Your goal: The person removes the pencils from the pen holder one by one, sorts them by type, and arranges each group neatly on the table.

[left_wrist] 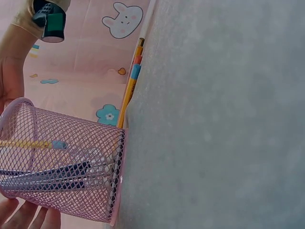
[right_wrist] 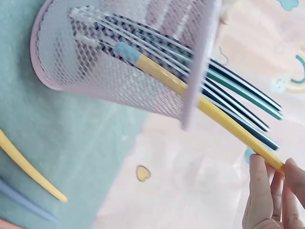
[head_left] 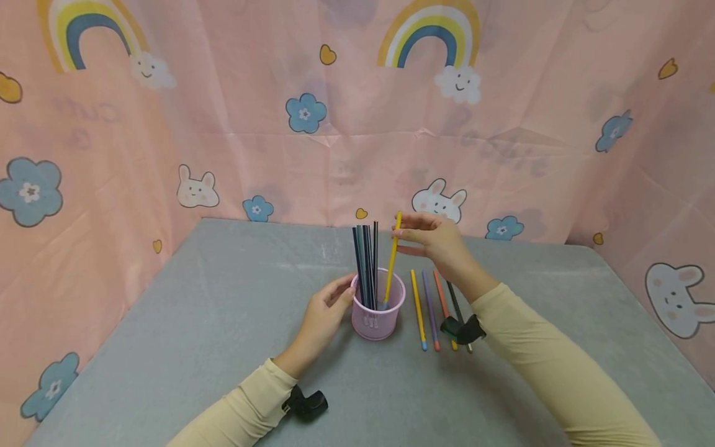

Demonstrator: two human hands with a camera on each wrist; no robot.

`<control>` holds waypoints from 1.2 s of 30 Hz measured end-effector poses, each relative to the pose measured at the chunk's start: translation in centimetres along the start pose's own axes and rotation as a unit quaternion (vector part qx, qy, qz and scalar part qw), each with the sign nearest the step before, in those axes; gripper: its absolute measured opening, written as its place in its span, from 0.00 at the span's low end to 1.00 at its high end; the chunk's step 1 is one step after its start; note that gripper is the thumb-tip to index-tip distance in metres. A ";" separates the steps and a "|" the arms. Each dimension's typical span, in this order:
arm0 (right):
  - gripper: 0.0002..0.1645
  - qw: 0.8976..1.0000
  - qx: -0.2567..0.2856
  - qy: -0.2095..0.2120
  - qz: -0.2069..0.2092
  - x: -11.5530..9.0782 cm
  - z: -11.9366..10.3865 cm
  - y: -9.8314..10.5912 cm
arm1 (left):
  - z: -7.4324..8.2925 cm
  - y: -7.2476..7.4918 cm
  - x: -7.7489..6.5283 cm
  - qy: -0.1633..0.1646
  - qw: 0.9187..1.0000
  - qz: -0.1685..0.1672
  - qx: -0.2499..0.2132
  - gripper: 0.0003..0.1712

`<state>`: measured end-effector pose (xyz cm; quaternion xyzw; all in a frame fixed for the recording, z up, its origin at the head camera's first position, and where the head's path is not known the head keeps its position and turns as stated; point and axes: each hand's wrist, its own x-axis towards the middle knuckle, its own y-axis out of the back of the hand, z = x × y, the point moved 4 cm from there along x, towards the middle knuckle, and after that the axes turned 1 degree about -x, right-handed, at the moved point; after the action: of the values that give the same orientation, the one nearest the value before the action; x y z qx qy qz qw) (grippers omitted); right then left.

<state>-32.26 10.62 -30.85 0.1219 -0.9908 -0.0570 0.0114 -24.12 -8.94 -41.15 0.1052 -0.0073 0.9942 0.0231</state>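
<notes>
A pink mesh pen cup (head_left: 375,324) stands upright on the table, with several slim dark pens (head_left: 365,267) leaning in it. My left hand (head_left: 325,308) holds the cup's left side, thumb in front and fingers reaching behind. Above the cup, my right hand (head_left: 432,239) pinches a yellow pencil (right_wrist: 228,125) near its upper end, between thumb and fingertips. The pencil's blue end (right_wrist: 127,51) is down inside the cup, and in the left wrist view it shows through the mesh above the floor of the cup.
Right of the cup, several pencils lie side by side on the grey table (head_left: 223,310): a yellow one (head_left: 418,310), a purple one (head_left: 430,310), an orange one (head_left: 441,292) and a dark one (head_left: 455,302). Behind hangs a pink patterned cloth (head_left: 251,93).
</notes>
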 end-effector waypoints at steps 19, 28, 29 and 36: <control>0.10 0.992 0.114 0.046 0.006 -2.2 -4.7 3.8 | 0.4 0.0 -0.1 0.004 1.000 0.005 0.001 0.22; 0.12 0.990 0.124 0.066 0.013 -3.0 -4.7 6.3 | 0.5 -0.1 -0.1 0.009 1.000 0.001 0.001 0.22; 0.12 0.991 0.118 0.065 0.013 -3.1 -4.5 6.6 | 0.5 -0.1 -0.1 0.010 1.000 0.001 -0.001 0.22; 0.12 0.997 0.056 0.032 0.033 -3.7 -3.0 8.3 | 0.3 0.0 -0.1 0.006 1.000 0.003 -0.003 0.21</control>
<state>-30.59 19.21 -26.90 0.0913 -0.9951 0.0032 0.0382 -23.98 -8.94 -40.83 0.0994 -0.0110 0.9948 0.0201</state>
